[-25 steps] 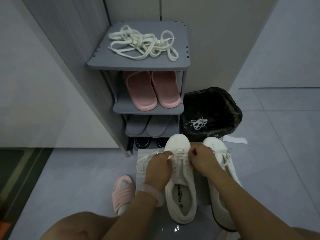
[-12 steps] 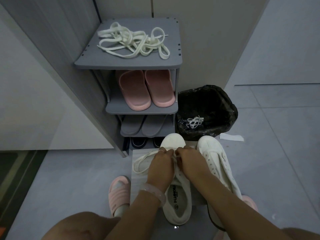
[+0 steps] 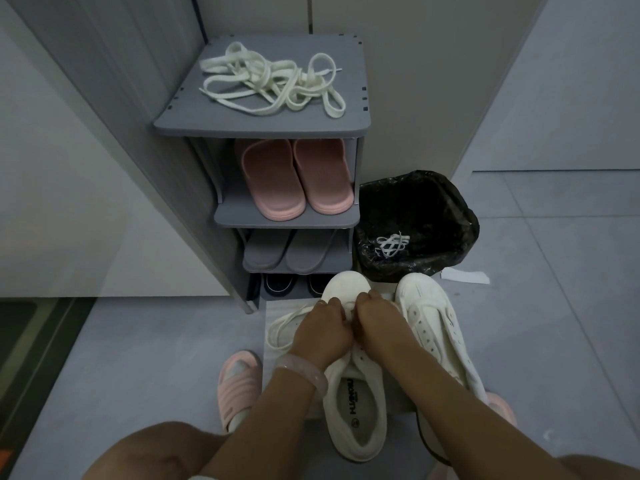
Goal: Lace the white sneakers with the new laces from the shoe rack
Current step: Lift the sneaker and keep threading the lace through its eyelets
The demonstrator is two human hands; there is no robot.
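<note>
Both hands, left hand [image 3: 323, 329] and right hand [image 3: 375, 322], pinch lace [image 3: 280, 327] at sneaker [image 3: 349, 393] eyelets; limp, floppy — grip near tip.

White sneakers [image 3: 356, 403], pink slippers [image 3: 294, 178]

Cloth, plastic and tile, mostly matt

We see flat woven cloth laces [image 3: 273, 83] on a matt grey shoe rack [image 3: 242, 124] that looks like plastic, pink slippers [image 3: 294, 178] of smooth, soft-looking foam or rubber, a crinkled glossy black bin liner [image 3: 426, 188], white sneakers [image 3: 356, 410] with a smooth, faintly shiny upper, a translucent pink bracelet [image 3: 304, 370], and smooth grey floor tiles [image 3: 554, 306] with a dull sheen.
</note>
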